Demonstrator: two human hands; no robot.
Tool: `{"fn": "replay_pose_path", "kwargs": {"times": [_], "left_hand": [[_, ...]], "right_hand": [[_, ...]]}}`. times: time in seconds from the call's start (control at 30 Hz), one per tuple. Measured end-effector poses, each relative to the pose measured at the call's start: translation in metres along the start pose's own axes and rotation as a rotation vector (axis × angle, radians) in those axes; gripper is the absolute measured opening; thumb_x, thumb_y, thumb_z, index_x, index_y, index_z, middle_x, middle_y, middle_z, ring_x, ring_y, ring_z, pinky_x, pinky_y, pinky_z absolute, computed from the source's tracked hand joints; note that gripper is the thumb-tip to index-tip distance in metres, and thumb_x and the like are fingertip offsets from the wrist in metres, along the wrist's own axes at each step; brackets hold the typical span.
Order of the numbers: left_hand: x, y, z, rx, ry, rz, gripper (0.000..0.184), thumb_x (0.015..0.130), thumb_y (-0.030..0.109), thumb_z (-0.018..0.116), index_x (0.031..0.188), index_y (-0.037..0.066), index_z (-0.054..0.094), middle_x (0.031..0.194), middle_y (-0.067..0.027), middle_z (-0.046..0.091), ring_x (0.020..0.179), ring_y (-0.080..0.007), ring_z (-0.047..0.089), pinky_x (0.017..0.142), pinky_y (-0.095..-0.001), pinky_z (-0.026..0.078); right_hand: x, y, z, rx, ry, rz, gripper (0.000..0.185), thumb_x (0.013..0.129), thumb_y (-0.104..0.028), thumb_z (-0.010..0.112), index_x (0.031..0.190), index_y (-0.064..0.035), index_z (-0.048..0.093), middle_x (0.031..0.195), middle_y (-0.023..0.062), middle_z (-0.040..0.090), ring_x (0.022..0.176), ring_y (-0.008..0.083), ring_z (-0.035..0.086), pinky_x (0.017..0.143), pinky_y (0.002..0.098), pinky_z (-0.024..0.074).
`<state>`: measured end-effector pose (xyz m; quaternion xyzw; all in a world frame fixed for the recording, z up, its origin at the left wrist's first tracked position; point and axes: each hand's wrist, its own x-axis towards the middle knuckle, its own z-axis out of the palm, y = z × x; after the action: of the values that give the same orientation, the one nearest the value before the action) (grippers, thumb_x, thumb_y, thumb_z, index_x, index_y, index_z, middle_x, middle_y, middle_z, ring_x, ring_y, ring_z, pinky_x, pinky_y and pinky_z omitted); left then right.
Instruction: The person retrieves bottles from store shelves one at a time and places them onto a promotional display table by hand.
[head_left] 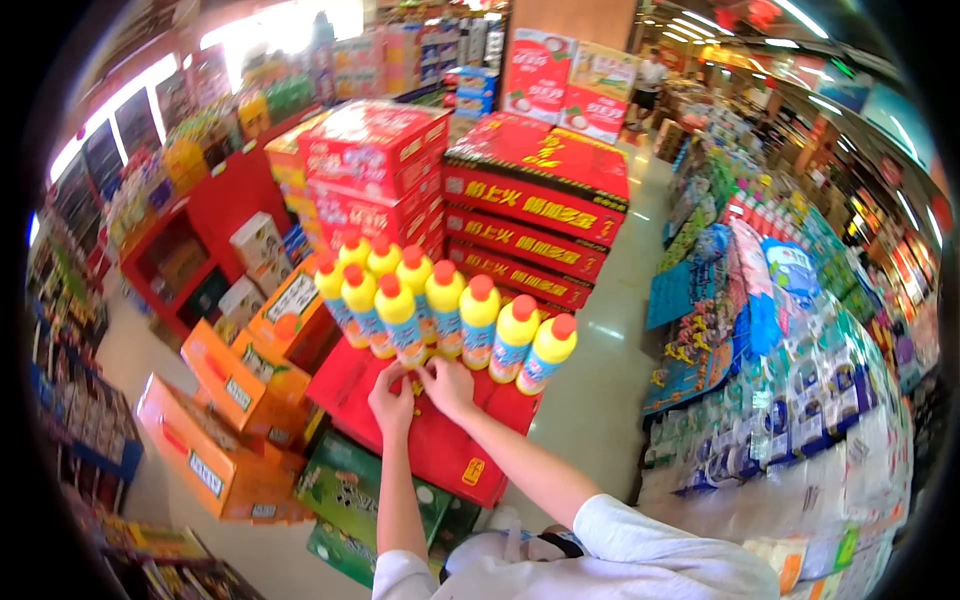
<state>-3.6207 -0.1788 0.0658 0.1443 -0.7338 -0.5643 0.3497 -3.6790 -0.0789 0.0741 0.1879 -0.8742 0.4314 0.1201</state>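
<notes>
Several yellow bottles with red caps [447, 305] and blue labels stand upright in rows on a red box [455, 450]. My left hand [391, 398] is over the box top, just in front of the nearest bottles, its fingers drawn together. Beside it, my right hand [446, 386] has its fingertips close to the left ones, near the bottle bases. Something small and yellowish shows between the two hands, too small to make out. The hands hold no bottle.
Behind the bottles rise stacks of red drink cartons [535, 215] and red boxes [375, 150]. Orange boxes [225, 450] lie at the left, a green box [365, 490] below. Packaged goods [790, 420] fill the right side. A person [650, 80] stands far down the aisle.
</notes>
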Motion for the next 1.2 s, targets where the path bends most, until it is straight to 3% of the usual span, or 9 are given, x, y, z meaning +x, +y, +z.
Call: {"fn": "replay_pose_path", "kwargs": {"times": [0.37,0.5,0.67,0.73,0.77,0.83,0.9,0.97,1.2], "left_hand": [[0.001,-0.030,-0.001,-0.031,-0.003,0.015,0.015,0.084,-0.003,0.060,0.099,-0.002,0.060,0.086,-0.0061,0.063,0.075,-0.0129,0.058,0.069,-0.0272,0.049],[-0.003,-0.025,-0.003,-0.189,-0.049,-0.128,0.020,0.087,-0.002,0.058,0.106,-0.002,0.057,0.089,-0.0062,0.062,0.076,-0.0119,0.058,0.063,-0.0266,0.050],[-0.049,0.030,0.021,0.233,-0.068,0.034,0.016,0.087,-0.003,0.056,0.103,-0.004,0.061,0.087,-0.0115,0.064,0.074,-0.0173,0.060,0.064,-0.0307,0.051],[-0.096,0.067,0.052,0.124,0.114,0.387,0.013,0.089,-0.002,0.055,0.100,-0.003,0.061,0.082,-0.0124,0.062,0.067,-0.0185,0.057,0.060,-0.0296,0.048],[-0.131,0.127,0.068,0.076,-0.051,0.300,0.014,0.085,-0.004,0.057,0.097,-0.004,0.064,0.084,-0.0161,0.065,0.070,-0.0271,0.063,0.066,-0.0328,0.052],[-0.181,0.161,0.102,-0.011,-0.362,0.733,0.015,0.079,-0.002,0.060,0.092,0.001,0.067,0.074,-0.0150,0.064,0.063,-0.0271,0.063,0.059,-0.0317,0.050],[-0.237,0.199,0.129,-0.230,-0.657,0.735,0.018,0.075,-0.001,0.063,0.093,0.003,0.068,0.063,-0.0109,0.061,0.050,-0.0222,0.059,0.050,-0.0300,0.048],[-0.292,0.226,0.139,-0.277,-0.924,0.643,0.020,0.078,-0.003,0.063,0.096,0.003,0.066,0.074,-0.0127,0.066,0.061,-0.0215,0.066,0.058,-0.0286,0.051],[-0.466,0.297,0.102,-0.479,-1.540,0.634,0.015,0.083,0.004,0.063,0.096,0.009,0.069,0.061,-0.0078,0.060,0.047,-0.0161,0.055,0.050,-0.0273,0.046]], "right_hand": [[-0.129,0.023,-0.133,0.540,-0.380,-0.042,0.014,0.089,-0.014,0.063,0.097,-0.0018,0.063,0.090,0.0111,0.067,0.082,0.0222,0.066,0.074,0.0318,0.0518],[-0.221,0.062,-0.208,0.394,-0.231,0.154,0.017,0.090,-0.018,0.063,0.099,-0.0041,0.065,0.091,0.0064,0.068,0.079,0.0134,0.063,0.072,0.0279,0.0513],[-0.339,0.107,-0.275,0.218,0.076,0.404,0.017,0.088,-0.019,0.066,0.095,-0.0044,0.068,0.077,0.0029,0.067,0.065,0.0093,0.061,0.062,0.0255,0.0513],[-0.386,0.109,-0.285,0.121,0.351,0.616,0.017,0.086,-0.020,0.066,0.091,-0.0037,0.068,0.074,0.0055,0.069,0.067,0.0149,0.065,0.062,0.0282,0.0520],[-0.403,0.104,-0.285,0.126,0.387,0.642,0.017,0.086,-0.020,0.066,0.091,-0.0037,0.068,0.074,0.0055,0.069,0.067,0.0149,0.065,0.062,0.0282,0.0520],[-0.435,0.089,-0.287,0.274,0.671,0.773,0.016,0.087,-0.015,0.066,0.092,0.0000,0.068,0.066,0.0044,0.065,0.056,0.0074,0.060,0.054,0.0234,0.0493],[-0.458,0.062,-0.292,0.288,0.749,0.838,0.016,0.086,-0.015,0.066,0.091,0.0005,0.068,0.066,0.0037,0.065,0.057,0.0069,0.060,0.053,0.0228,0.0483],[-0.481,0.038,-0.299,0.160,0.655,0.778,0.017,0.087,-0.016,0.067,0.090,0.0004,0.069,0.067,0.0028,0.065,0.057,0.0068,0.059,0.053,0.0227,0.0478],[-0.579,-0.021,-0.314,0.123,0.843,0.806,0.020,0.085,-0.021,0.065,0.095,-0.0047,0.070,0.070,0.0087,0.067,0.060,0.0142,0.062,0.057,0.0296,0.0506]]}}
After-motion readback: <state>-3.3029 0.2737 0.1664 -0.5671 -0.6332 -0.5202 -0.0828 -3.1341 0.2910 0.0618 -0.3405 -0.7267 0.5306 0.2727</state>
